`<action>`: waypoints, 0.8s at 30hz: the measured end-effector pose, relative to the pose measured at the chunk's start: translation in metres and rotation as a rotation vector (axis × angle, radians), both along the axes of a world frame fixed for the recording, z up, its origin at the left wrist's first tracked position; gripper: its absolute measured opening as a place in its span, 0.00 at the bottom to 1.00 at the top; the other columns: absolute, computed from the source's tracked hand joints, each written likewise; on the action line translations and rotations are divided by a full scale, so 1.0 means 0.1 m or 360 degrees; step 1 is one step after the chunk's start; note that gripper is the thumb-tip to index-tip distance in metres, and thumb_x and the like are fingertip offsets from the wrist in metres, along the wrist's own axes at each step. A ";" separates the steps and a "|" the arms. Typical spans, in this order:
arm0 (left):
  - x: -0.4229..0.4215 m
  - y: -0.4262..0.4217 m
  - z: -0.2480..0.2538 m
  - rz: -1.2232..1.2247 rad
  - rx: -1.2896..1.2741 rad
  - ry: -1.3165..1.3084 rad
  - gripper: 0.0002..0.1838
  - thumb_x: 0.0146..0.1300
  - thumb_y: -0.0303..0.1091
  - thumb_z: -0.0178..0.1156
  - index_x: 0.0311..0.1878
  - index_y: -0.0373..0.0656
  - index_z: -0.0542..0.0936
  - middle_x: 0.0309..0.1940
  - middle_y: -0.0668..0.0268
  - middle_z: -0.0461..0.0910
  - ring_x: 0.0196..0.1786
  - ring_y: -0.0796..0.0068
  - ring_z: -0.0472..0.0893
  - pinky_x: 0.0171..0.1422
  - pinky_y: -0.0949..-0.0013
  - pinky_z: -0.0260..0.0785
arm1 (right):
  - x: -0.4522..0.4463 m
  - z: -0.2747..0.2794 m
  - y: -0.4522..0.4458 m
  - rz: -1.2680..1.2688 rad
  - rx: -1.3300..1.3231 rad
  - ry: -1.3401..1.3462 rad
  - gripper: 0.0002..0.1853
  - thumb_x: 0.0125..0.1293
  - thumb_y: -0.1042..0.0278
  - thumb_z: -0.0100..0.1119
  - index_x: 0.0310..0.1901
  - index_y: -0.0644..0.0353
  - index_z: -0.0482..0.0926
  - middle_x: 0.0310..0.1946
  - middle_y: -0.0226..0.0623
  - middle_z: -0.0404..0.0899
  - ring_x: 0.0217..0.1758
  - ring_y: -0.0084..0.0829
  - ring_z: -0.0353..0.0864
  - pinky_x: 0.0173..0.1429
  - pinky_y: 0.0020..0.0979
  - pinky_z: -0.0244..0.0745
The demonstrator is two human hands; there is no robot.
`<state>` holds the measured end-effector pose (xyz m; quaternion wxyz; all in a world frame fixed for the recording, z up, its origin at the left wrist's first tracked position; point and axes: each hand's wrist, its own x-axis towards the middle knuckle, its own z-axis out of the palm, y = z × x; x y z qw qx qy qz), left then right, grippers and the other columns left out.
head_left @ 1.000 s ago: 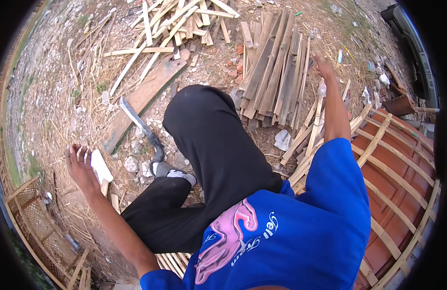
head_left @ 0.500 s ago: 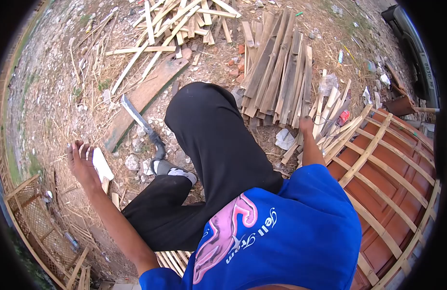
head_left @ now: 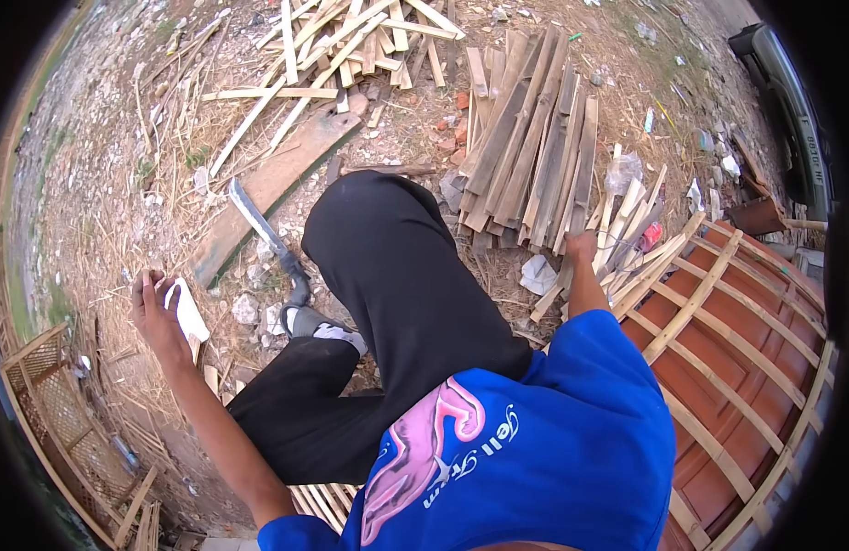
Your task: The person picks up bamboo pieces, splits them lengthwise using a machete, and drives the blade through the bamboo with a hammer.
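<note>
two hands: the left hand (head_left: 160, 317) hangs with grip released; the right hand (head_left: 582, 246) meets one slat stack (head_left: 527, 147), grip unclear. one machete (head_left: 252, 217) lies beside one plank (head_left: 291, 165).

"Tell From" — white lettering on blue shirt (head_left: 571, 432), vehicle plate (head_left: 814, 151) — blurred, possibly "10"

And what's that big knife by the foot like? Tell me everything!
The big knife has a long, pale grey blade that looks like metal, with a dark, lumpy-looking handle. It lies slanting, its blade across the brown plank and its tip past the plank's edge. The handle reaches the foot; I can't tell if they touch. The left hand and right hand are both off it.
</note>
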<state>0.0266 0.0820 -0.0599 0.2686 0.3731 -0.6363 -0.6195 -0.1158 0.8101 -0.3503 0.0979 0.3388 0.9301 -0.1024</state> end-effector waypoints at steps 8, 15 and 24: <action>0.00 -0.03 0.01 -0.0051 -0.0024 0.0056 0.11 0.74 0.36 0.55 0.53 0.43 0.77 0.44 0.67 0.78 0.44 0.76 0.80 0.51 0.68 0.76 | 0.04 -0.20 0.38 -0.0003 -0.0158 0.0297 0.31 0.57 0.49 0.68 0.55 0.66 0.77 0.48 0.58 0.82 0.53 0.55 0.81 0.59 0.43 0.75; -0.06 0.04 0.08 -0.0012 -0.0008 0.0055 0.11 0.75 0.36 0.54 0.54 0.42 0.76 0.45 0.66 0.78 0.44 0.75 0.80 0.51 0.67 0.77 | -0.14 0.09 0.37 0.0143 -0.0510 0.0246 0.25 0.65 0.53 0.64 0.53 0.69 0.81 0.44 0.48 0.85 0.50 0.40 0.83 0.57 0.37 0.74; -0.08 0.09 0.23 -0.0080 -0.0051 0.0162 0.12 0.75 0.35 0.54 0.55 0.40 0.75 0.46 0.65 0.78 0.46 0.74 0.79 0.52 0.67 0.76 | -0.90 -0.01 0.29 -0.0059 -0.1102 0.0395 0.30 0.65 0.49 0.66 0.59 0.66 0.78 0.50 0.43 0.81 0.51 0.35 0.79 0.55 0.35 0.74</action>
